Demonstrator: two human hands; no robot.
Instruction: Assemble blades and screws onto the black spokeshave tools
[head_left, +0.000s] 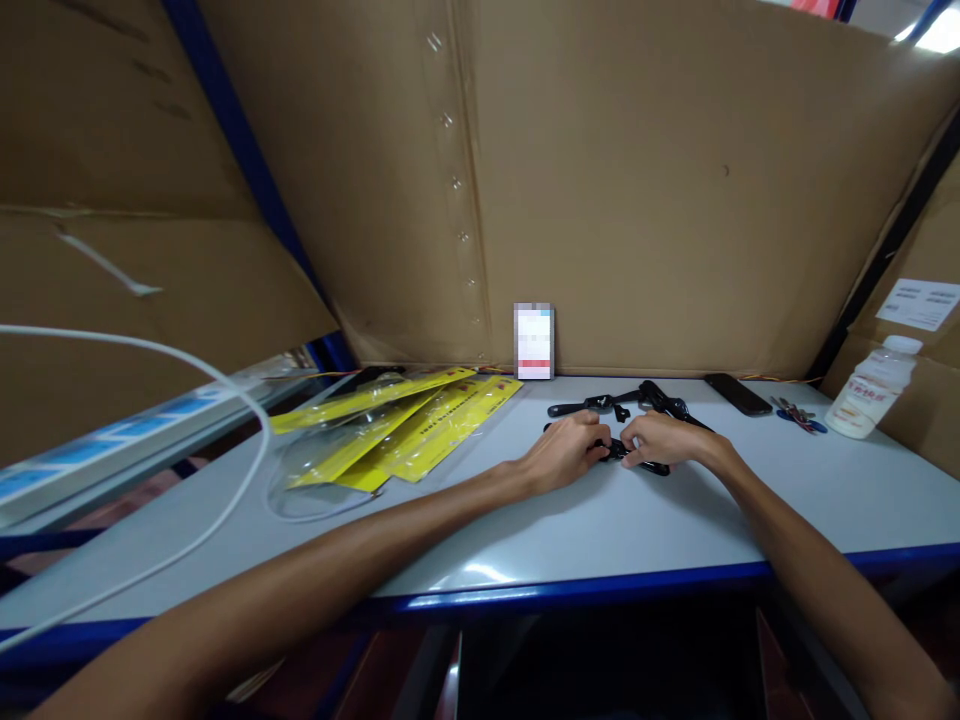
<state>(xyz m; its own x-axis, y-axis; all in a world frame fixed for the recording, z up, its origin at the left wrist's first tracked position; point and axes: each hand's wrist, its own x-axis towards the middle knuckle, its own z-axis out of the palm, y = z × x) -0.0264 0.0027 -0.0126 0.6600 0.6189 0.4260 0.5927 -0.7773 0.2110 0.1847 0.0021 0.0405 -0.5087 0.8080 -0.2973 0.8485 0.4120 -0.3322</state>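
Left hand (568, 448): fingers curled well in, gripping the left end of a black piece (615, 450). Right hand (660, 438): thumb and fingertips drawn together on the same piece from the other side, the exact contact partly hidden by the fingers. The piece sits between the two hands, low over the grey tabletop (555, 530), right of centre; whether it touches the surface cannot be told. The opposed hold appears meant to steady a small part while both sets of fingertips work on it. Just beyond the hands lie a black strap-like part (576, 408) and a glossy black bundle (664, 398), presumably kept there for easy reach. Left of these, yellow cards with clear packaging (450, 430) overlap in a loose fan, probably set aside to free the working area. A lit phone (534, 342) stands upright near the cardboard panel (637, 200), seemingly propped so its screen faces the person. Toward the right, a dark flat device (739, 394), keys (796, 413) and a capped bottle (874, 390) occupy the far side, apparently out of the way of the hands
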